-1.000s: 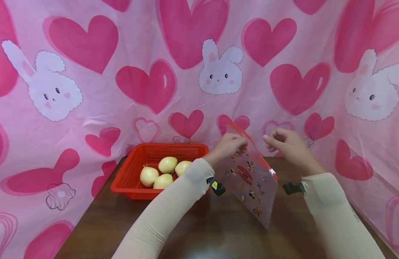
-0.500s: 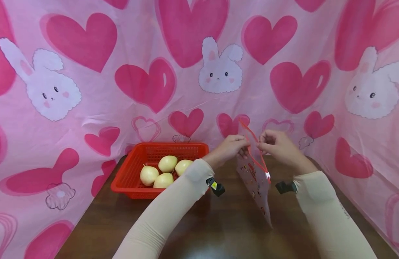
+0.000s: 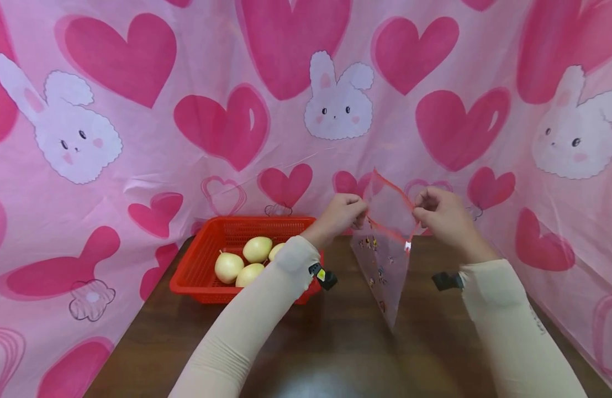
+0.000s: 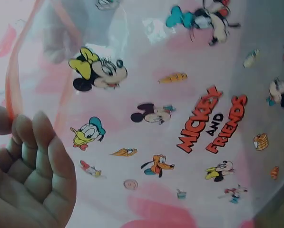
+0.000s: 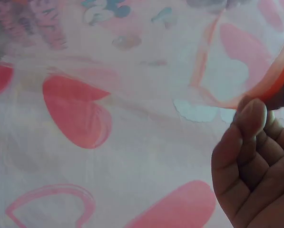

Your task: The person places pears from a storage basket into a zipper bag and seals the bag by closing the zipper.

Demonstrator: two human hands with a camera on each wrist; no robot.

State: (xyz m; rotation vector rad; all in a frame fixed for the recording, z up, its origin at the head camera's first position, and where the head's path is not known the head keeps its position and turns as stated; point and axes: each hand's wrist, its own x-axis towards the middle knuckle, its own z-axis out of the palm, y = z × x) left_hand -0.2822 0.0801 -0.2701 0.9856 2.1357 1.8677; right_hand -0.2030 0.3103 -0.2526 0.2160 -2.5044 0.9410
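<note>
Well, backdrop (image 3: 286,127): pink, heart-patterned, sweeping from nine o'clock through twelve to three.
Worktop (image 3: 336,354): dark brown, at six o'clock.
Basket (image 3: 201,291): red, resting on the worktop toward seven o'clock.
Bag (image 3: 388,276): clear, cartoon-printed, held up at four o'clock, gaping on top.
Left hand (image 3: 338,218): pinching the red rim (image 5: 283,69) at the bag's ten o'clock.
Right hand (image 3: 445,218): pinching the rim's opposite side, at two o'clock.
Pears (image 3: 229,268): pale yellow, four visible, inside the basket.
Slider (image 3: 407,246): white, at the bag's three o'clock.
</note>
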